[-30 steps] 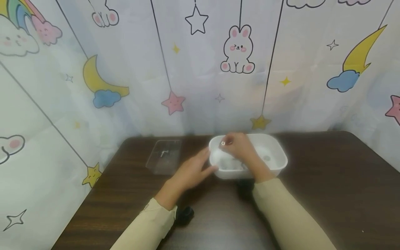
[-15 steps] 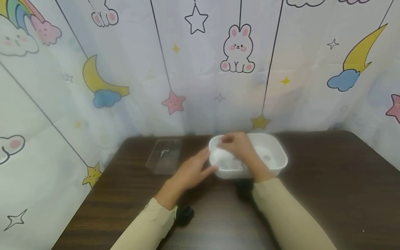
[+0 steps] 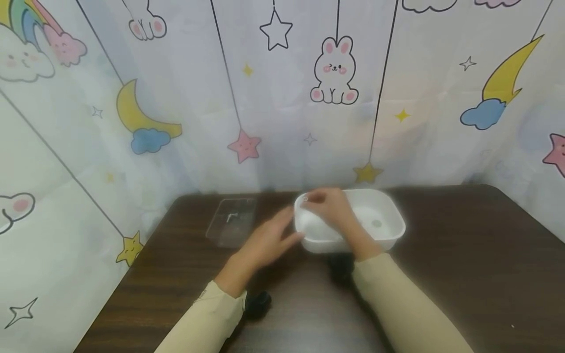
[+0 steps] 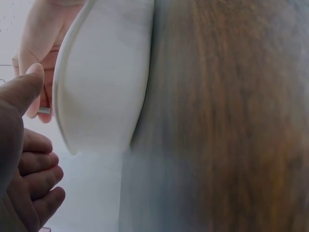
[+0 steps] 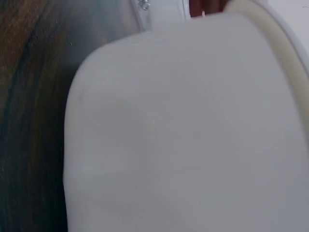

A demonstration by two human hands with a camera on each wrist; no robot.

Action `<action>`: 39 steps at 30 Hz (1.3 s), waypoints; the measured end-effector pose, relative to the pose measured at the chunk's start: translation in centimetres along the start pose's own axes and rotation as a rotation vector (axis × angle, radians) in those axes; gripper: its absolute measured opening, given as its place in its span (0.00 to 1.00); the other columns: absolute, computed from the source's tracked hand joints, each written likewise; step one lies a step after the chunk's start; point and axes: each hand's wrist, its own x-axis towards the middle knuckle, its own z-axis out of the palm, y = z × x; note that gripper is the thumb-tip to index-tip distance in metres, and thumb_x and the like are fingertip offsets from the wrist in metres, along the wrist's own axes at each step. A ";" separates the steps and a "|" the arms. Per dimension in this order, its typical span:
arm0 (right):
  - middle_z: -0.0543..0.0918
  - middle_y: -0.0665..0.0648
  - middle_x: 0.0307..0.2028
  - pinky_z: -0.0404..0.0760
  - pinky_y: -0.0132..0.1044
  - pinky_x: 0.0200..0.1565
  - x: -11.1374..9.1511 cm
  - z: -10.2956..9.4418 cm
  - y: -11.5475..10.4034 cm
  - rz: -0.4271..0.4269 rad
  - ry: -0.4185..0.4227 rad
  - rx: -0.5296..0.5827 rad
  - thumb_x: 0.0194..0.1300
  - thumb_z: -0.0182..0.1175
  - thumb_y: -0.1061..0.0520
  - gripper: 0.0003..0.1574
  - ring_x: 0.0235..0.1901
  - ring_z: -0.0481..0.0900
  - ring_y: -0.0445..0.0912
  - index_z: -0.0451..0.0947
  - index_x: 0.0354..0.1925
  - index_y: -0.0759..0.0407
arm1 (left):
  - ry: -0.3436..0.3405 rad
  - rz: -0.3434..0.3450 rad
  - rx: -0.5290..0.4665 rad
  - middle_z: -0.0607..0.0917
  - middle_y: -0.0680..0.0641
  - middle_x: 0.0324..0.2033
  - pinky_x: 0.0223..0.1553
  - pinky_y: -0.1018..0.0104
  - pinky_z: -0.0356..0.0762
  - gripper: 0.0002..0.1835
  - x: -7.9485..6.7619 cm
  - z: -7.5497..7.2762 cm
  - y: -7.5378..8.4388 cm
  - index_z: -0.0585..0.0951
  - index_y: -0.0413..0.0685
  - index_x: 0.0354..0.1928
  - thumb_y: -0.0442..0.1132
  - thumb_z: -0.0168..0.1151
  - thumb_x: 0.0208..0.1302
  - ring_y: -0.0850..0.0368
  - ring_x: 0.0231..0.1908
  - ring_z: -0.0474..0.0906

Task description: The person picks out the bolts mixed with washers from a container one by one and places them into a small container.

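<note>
A white oval-cornered basin (image 3: 388,239) stands near the back of the table. Over its left end, my right hand (image 3: 333,208) pinches a small silvery metal piece (image 4: 44,110) between thumb and fingertips; its exact kind is too small to tell. My left hand (image 3: 270,240) is spread beside the basin's left rim, thumb apart from the fingers, holding nothing; whether it touches the rim I cannot tell. To the left lies a clear plastic tray (image 3: 240,233) with small metal pieces (image 3: 231,217) in it. The basin's outer wall (image 5: 183,125) fills most of the right wrist view.
A round greyish spot (image 3: 376,223) shows on the basin's floor. The dark wood table (image 3: 468,255) ends at the back against a white curtain (image 3: 282,98) printed with stars, moons and rabbits. Black wrist devices (image 3: 258,305) sit under both sleeves.
My right hand has moved slightly left toward the basin's left rim with the metal piece still pinched. The left hand stays almost in place.
</note>
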 end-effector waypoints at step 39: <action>0.90 0.53 0.38 0.86 0.40 0.45 0.6 4.7 -3.2 -0.208 -0.050 0.008 0.57 0.72 0.51 0.12 0.38 0.87 0.46 0.87 0.39 0.54 | 0.057 -0.247 0.048 0.65 0.39 0.71 0.70 0.41 0.61 0.40 -9.1 -8.5 -12.1 0.64 0.41 0.72 0.57 0.61 0.66 0.39 0.70 0.63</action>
